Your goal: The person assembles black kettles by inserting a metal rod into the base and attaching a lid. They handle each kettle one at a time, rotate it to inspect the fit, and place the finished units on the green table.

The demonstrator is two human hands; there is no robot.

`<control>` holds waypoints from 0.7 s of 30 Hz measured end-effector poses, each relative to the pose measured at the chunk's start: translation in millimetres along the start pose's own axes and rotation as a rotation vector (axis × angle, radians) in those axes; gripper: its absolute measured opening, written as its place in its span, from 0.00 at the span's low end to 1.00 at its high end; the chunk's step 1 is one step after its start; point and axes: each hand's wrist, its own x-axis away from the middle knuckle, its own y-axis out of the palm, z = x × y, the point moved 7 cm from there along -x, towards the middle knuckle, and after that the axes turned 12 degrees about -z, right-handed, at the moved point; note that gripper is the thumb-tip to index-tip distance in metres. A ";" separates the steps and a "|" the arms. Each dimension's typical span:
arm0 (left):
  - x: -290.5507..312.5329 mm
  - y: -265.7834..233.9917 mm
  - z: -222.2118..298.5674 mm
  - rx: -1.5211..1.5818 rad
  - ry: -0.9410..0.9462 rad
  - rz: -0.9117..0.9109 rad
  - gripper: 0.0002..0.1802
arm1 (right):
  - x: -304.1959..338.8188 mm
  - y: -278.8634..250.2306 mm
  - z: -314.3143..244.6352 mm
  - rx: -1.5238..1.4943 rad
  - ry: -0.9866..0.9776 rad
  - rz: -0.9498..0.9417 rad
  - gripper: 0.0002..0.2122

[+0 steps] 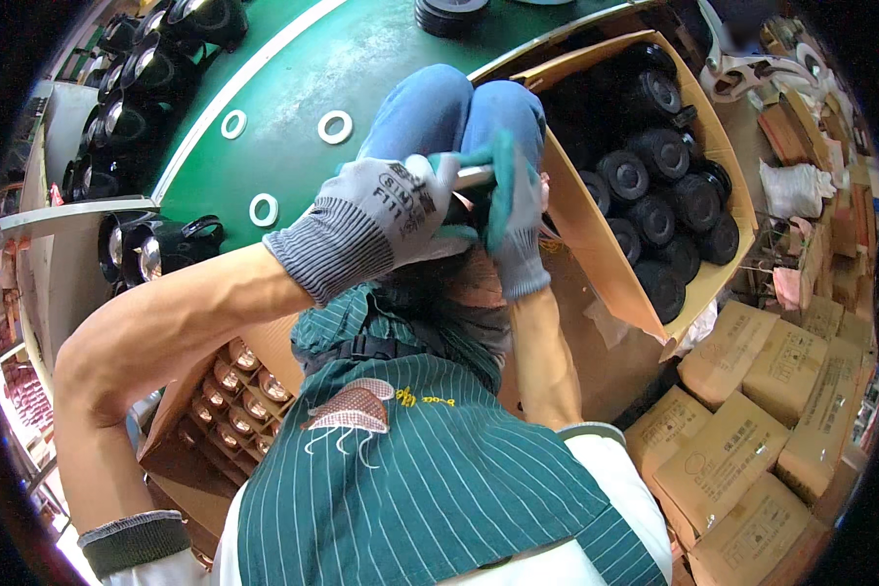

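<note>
My left hand (386, 215), in a grey glove with a teal palm, is closed in front of my knees. Its fingers curl round a small white piece (475, 177), whose pale edge shows between my hands. My right hand (518, 210), gloved alike, stands upright against the other side of this piece with its fingers pressed together, slightly blurred. Something dark sits under and between the hands, mostly hidden by the gloves. Three white rings (336, 127) lie apart on the green tabletop (283, 88) beyond my left hand.
At right stands an open cardboard box (596, 249) of round black lids (625, 176). Black mugs (156, 73) line the far left. A divided carton (181, 459) of shiny vessels is beside my left elbow. Sealed cartons (723, 459) are stacked at lower right.
</note>
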 end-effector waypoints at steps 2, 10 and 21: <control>-11.0 0.5 -5.2 -0.066 0.161 -0.054 0.39 | 30.0 -9.5 -3.1 0.070 0.066 0.056 0.20; -24.5 -7.9 -38.7 0.020 0.483 0.218 0.37 | 41.7 0.2 -41.5 0.157 -0.023 -0.004 0.27; 36.4 185.6 -286.7 0.175 -0.693 0.466 0.32 | -4.8 6.9 -113.9 0.315 -0.038 -0.404 0.45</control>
